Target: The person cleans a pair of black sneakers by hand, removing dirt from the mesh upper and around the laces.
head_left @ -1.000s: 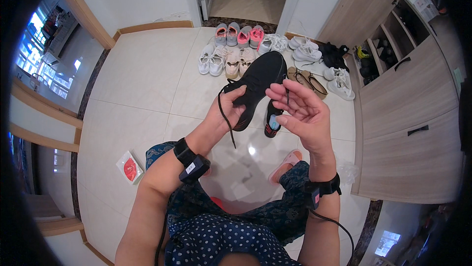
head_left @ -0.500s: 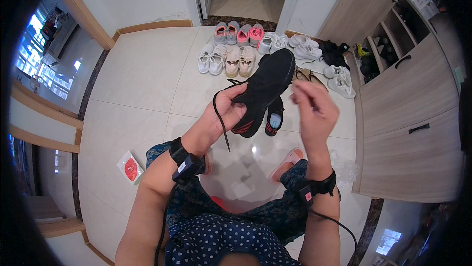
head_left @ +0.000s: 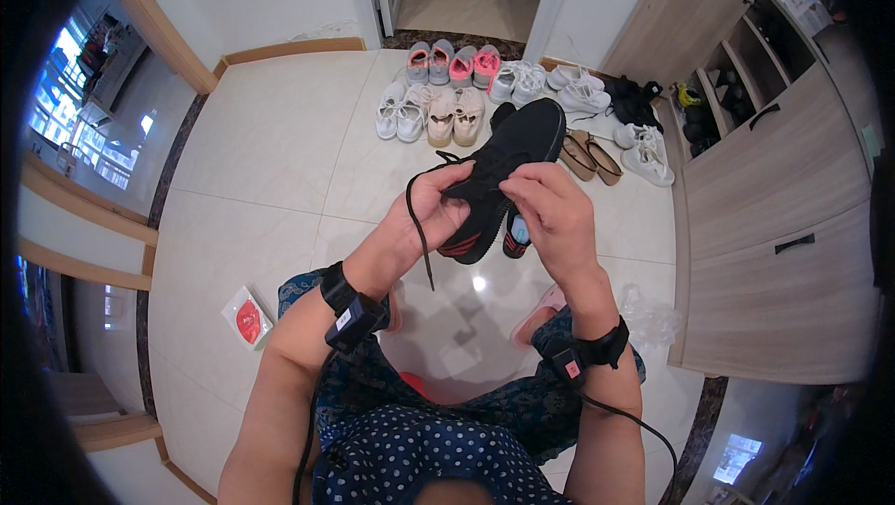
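A black sneaker (head_left: 527, 137) with red stripes near its heel is held up, tilted, with the toe pointing away to the right. My left hand (head_left: 431, 208) is closed round the sneaker's opening, the thumb on top. A loose black shoelace (head_left: 416, 225) hangs over that hand. Against the sneaker's upper, my right hand (head_left: 557, 216) is closed in a pinch at the lacing area; what lies between its fingertips is too small to make out. Below, partly hidden by the held one, a second black shoe (head_left: 516, 236) with red stripes and something pale inside stands on the floor.
Several pairs of shoes, including white sneakers (head_left: 403, 113) and brown flats (head_left: 592, 156), stand along the far wall. A wooden shoe cabinet (head_left: 774, 197) is at the right. On the floor lie a white-and-red packet (head_left: 248, 318) at the left and clear plastic (head_left: 648, 318) at the right.
My right hand has moved left from beside the sneaker onto its upper, its fingers now pinched there. My left hand and the sneaker have barely shifted.
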Available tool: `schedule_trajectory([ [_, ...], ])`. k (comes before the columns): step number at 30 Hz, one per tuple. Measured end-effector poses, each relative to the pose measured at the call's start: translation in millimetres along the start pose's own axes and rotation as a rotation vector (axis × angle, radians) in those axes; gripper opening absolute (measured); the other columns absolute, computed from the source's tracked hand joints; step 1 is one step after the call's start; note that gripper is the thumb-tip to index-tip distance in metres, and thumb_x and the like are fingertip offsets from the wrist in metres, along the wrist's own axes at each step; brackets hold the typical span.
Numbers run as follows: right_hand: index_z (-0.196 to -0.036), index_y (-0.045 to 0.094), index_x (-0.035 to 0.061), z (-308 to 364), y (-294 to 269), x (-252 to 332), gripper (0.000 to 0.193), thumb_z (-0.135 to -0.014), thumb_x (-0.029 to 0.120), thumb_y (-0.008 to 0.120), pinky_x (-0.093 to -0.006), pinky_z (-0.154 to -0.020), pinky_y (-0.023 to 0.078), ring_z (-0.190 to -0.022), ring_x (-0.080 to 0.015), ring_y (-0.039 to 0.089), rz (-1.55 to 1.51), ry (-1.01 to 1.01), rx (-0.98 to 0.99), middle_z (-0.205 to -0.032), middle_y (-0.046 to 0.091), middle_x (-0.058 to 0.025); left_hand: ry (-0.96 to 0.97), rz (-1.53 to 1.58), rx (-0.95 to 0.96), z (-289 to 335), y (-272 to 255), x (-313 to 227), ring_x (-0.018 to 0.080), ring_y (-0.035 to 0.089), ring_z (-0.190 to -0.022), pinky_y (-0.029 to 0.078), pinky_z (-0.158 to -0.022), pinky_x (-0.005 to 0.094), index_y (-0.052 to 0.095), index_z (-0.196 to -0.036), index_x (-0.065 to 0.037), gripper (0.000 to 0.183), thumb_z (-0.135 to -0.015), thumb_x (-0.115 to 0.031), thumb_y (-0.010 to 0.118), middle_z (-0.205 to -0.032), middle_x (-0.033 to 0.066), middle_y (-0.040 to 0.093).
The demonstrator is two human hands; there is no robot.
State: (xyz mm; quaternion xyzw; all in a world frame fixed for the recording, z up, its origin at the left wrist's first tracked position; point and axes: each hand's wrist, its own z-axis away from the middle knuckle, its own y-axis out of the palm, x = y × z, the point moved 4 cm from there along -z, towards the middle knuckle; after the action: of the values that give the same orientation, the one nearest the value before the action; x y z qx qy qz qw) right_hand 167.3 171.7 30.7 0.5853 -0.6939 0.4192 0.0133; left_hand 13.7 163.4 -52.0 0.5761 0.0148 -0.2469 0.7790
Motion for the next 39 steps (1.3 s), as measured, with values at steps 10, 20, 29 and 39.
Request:
schedule_trajectory([
  [10, -0.087, 0.062, 0.0013, -2.3, 2.2, -0.3, 0.019, -0.069, -0.005, 0.066, -0.0337, -0.067, 0.048, -0.079, -0.0261, 0.058, -0.023, -0.068, 0.063, -0.089, 0.059, -0.0085, -0.013, 0.005, -0.005, 1.3, -2.6, -1.0, 0.0240, 0.064, -0.092, 0.054, -0.084, 0.0331, 0.054, -0.112, 0.005, 0.026, -0.092, -0.011, 0.050, -0.104, 0.0171, 0.064],
  [20, -0.087, 0.062, 0.0012, -2.4, 1.4, 0.7, 0.020, -0.068, -0.005, 0.065, -0.0335, -0.069, 0.049, -0.082, -0.0256, 0.057, -0.082, -0.088, 0.189, -0.091, 0.060, -0.0080, -0.051, -0.045, 0.018, 1.6, -4.7, 1.9, 0.0229, 0.066, -0.085, 0.057, -0.073, 0.0301, 0.056, -0.108, 0.003, 0.022, -0.092, -0.011, 0.050, -0.099, 0.0151, 0.065],
  [29, -0.086, 0.062, 0.0016, -3.4, -4.5, -3.2, 0.020, -0.068, -0.006, 0.064, -0.0331, -0.070, 0.049, -0.083, -0.0251, 0.057, -0.008, -0.070, 0.134, -0.092, 0.060, -0.0073, -0.052, -0.054, -0.032, 4.5, 2.0, 4.3, 0.0232, 0.066, -0.084, 0.057, -0.073, 0.0300, 0.056, -0.107, 0.003, 0.022, -0.091, -0.011, 0.052, -0.098, 0.0155, 0.066],
  [39, -0.085, 0.062, 0.0018, -2.0, -2.0, -2.7, 0.021, -0.066, -0.007, 0.064, -0.0329, -0.070, 0.049, -0.084, -0.0249, 0.057, -0.026, -0.086, 0.193, -0.092, 0.060, -0.0070, -0.050, -0.069, -0.022, 2.1, -2.9, 3.7, 0.0228, 0.066, -0.085, 0.056, -0.076, 0.0308, 0.056, -0.109, 0.003, 0.023, -0.092, -0.011, 0.051, -0.099, 0.0153, 0.065],
])
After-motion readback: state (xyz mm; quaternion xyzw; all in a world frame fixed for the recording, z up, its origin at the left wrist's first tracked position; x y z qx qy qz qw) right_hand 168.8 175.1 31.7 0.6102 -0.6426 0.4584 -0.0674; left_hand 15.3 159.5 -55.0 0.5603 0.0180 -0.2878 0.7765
